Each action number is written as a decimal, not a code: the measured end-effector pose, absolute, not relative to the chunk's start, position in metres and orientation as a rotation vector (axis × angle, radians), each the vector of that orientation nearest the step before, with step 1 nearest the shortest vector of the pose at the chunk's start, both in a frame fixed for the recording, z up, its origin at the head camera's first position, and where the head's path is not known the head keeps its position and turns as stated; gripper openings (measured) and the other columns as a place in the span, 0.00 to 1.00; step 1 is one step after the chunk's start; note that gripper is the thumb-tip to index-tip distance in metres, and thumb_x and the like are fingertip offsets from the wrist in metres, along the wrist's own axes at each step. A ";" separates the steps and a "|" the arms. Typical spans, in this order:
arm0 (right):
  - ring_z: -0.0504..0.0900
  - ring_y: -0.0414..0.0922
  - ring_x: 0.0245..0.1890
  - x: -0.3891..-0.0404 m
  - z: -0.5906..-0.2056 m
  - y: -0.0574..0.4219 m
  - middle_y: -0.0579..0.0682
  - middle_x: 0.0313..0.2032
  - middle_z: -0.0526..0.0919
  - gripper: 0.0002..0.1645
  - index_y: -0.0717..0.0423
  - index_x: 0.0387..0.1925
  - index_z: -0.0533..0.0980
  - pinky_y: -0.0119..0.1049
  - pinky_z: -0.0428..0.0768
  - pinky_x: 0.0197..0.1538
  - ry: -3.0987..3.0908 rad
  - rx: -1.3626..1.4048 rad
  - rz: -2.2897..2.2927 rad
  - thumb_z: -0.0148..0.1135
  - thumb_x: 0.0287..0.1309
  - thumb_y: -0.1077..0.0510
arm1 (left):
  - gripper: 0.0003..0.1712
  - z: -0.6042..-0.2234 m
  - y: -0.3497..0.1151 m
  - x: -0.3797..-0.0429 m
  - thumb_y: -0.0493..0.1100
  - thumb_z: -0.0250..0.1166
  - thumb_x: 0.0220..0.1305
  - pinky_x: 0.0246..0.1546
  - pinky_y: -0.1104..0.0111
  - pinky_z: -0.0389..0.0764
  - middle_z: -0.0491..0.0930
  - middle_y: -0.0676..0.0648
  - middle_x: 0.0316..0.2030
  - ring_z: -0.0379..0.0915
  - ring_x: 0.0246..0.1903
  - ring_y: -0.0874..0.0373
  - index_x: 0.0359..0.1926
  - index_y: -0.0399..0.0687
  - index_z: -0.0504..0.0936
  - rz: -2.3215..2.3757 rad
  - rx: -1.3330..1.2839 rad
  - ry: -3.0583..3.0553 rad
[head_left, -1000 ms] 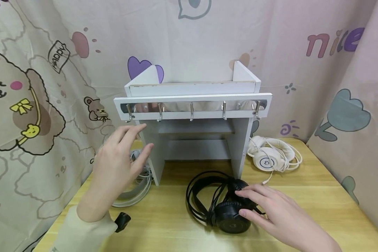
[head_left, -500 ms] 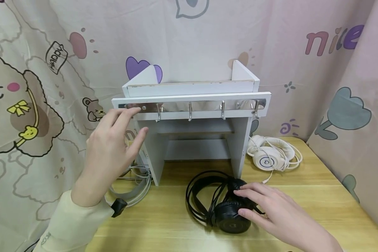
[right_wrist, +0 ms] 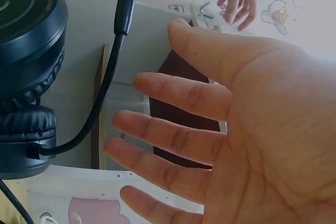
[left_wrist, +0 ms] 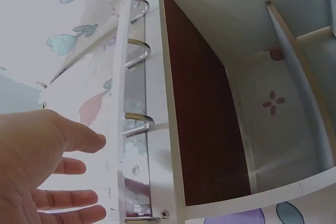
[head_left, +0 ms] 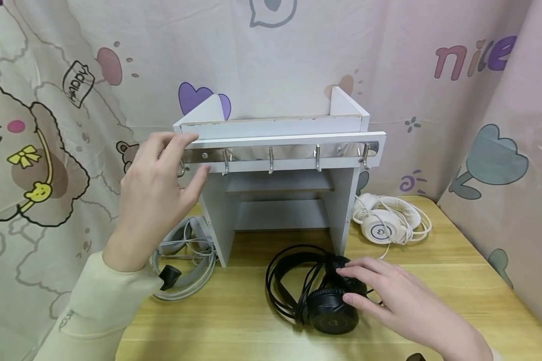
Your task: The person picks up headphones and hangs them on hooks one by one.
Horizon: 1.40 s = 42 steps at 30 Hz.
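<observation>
My left hand (head_left: pixel 155 188) is raised at the left end of a metal hook rail (head_left: pixel 293 152) fixed on the front of a small white shelf unit (head_left: pixel 275 129). Its fingers are spread, and the left wrist view shows nothing in its grasp beside the hooks (left_wrist: pixel 139 53). Lower right, my right hand (head_left: pixel 402 298) hovers beside black headphones (head_left: pixel 333 311) lying on the wooden table. In the right wrist view its fingers are extended and apart from the earcups and the microphone boom (right_wrist: pixel 102 100).
White headphones (head_left: pixel 384 225) with a bundled cable lie right of the shelf. Grey-white headphones (head_left: pixel 194 276) lie at its left foot, partly behind my left wrist. A printed curtain (head_left: pixel 271 60) hangs behind the wooden table (head_left: pixel 235 321).
My left hand has risen from below the rail's left end to in front of it. The right hand has stayed beside the black headphones almost unmoved.
</observation>
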State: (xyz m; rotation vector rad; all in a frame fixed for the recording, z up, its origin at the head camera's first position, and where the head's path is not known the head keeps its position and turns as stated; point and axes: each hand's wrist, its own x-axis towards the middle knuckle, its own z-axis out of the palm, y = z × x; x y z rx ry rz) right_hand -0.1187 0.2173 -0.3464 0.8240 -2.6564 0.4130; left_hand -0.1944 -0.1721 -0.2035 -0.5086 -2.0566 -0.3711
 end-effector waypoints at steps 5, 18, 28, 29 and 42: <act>0.88 0.39 0.52 -0.121 -0.347 0.218 0.32 0.59 0.84 0.21 0.30 0.62 0.83 0.48 0.88 0.51 -2.651 0.797 0.370 0.67 0.71 0.37 | 0.28 -0.201 -0.172 -0.203 0.44 0.73 0.68 0.38 0.43 0.77 0.80 0.35 0.57 0.78 0.47 0.36 0.67 0.46 0.82 -0.350 -0.502 -2.065; 0.87 0.35 0.47 -0.124 -0.346 0.221 0.32 0.57 0.84 0.22 0.35 0.62 0.84 0.43 0.88 0.46 -2.636 0.798 0.375 0.71 0.69 0.40 | 0.27 -0.194 -0.170 -0.219 0.42 0.73 0.68 0.46 0.43 0.77 0.77 0.31 0.59 0.76 0.51 0.34 0.65 0.44 0.80 -0.281 -0.544 -2.071; 0.88 0.37 0.49 -0.126 -0.345 0.224 0.34 0.58 0.85 0.22 0.35 0.62 0.84 0.46 0.88 0.48 -2.664 0.785 0.371 0.70 0.70 0.39 | 0.26 -0.199 -0.168 -0.230 0.45 0.70 0.71 0.40 0.42 0.75 0.74 0.30 0.60 0.74 0.53 0.32 0.67 0.48 0.77 -0.171 -0.544 -2.072; 0.88 0.38 0.49 -0.126 -0.345 0.224 0.34 0.58 0.85 0.22 0.35 0.61 0.84 0.46 0.88 0.48 -2.664 0.786 0.369 0.70 0.70 0.39 | 0.26 -0.199 -0.168 -0.231 0.45 0.69 0.71 0.39 0.42 0.75 0.74 0.31 0.61 0.74 0.53 0.32 0.67 0.48 0.77 -0.171 -0.540 -2.073; 0.89 0.39 0.48 -0.130 -0.343 0.226 0.35 0.56 0.85 0.21 0.37 0.60 0.85 0.46 0.89 0.48 -2.668 0.794 0.353 0.69 0.70 0.39 | 0.26 -0.196 -0.170 -0.232 0.48 0.69 0.73 0.39 0.41 0.74 0.74 0.32 0.61 0.74 0.49 0.34 0.68 0.51 0.77 -0.177 -0.532 -2.100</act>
